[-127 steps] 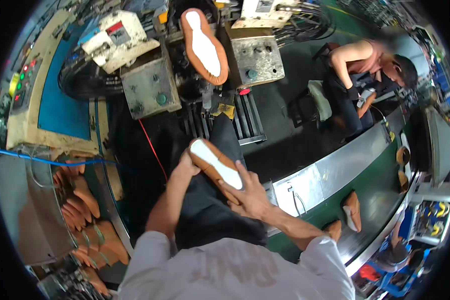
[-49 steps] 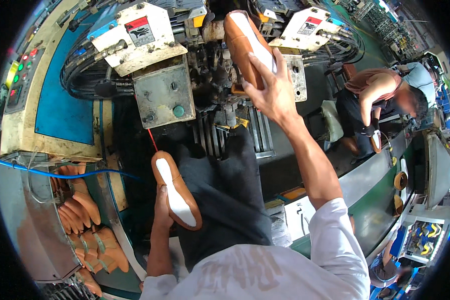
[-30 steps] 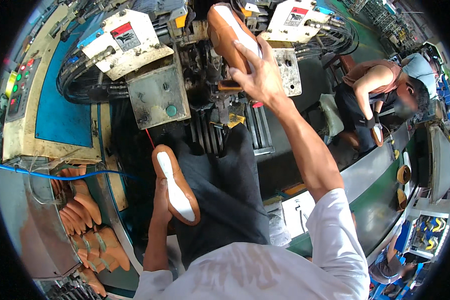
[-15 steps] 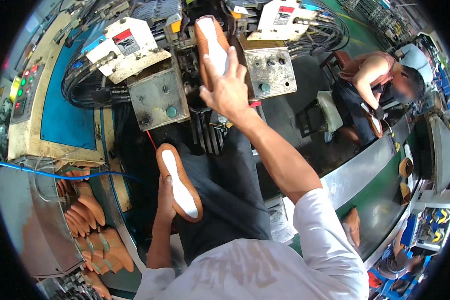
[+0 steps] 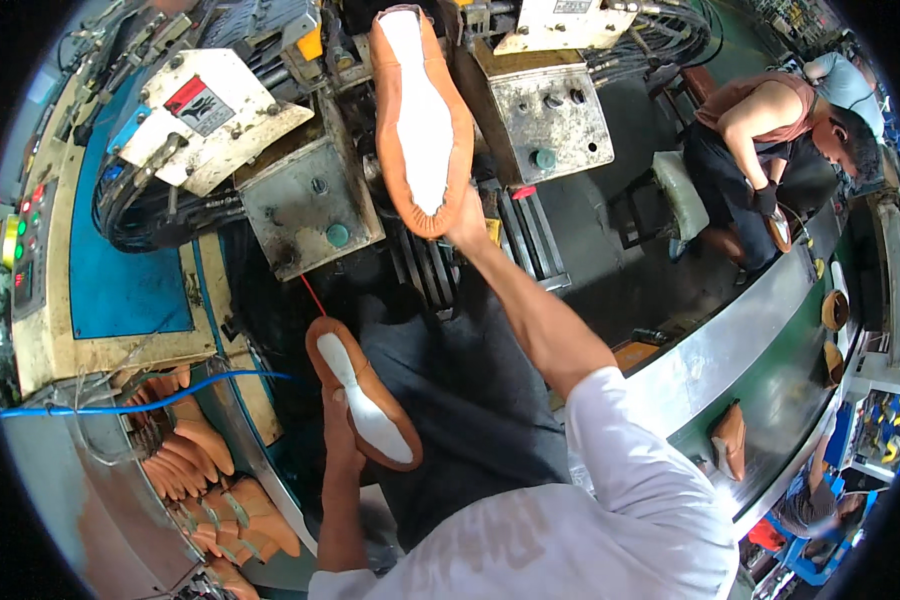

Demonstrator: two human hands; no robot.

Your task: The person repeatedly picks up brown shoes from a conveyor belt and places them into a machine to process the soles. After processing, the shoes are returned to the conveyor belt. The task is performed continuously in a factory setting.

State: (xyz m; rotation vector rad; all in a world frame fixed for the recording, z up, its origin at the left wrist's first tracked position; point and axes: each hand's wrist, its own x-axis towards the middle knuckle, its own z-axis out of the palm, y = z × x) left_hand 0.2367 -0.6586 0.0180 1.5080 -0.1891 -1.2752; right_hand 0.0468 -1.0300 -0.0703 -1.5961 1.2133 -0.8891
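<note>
My left hand (image 5: 340, 425) is closed round a brown lasted shoe upper (image 5: 368, 395), held sole up over my left thigh; a white insole covers its bottom. In front of the machine, a second brown lasted shoe upper (image 5: 423, 120) is held up, also sole side toward me, with pleated leather round its near end. My right hand (image 5: 468, 215) grips this one from beneath; its fingers are hidden behind the shoe. On either side stand the machine's metal control boxes, the left box (image 5: 305, 215) and the right box (image 5: 550, 125), each with a green button.
Brown shoe uppers (image 5: 195, 440) are stacked at the lower left below a blue hose (image 5: 160, 400). A panel with lit buttons (image 5: 32, 245) stands far left. On the right, a seated person (image 5: 760, 130) handles a shoe beside a green conveyor (image 5: 705, 445) carrying another brown upper (image 5: 730, 440).
My right hand has gone from lying on top of the second shoe to beneath it, and that shoe has come nearer. The left hand still holds its shoe. The whole view has shifted slightly.
</note>
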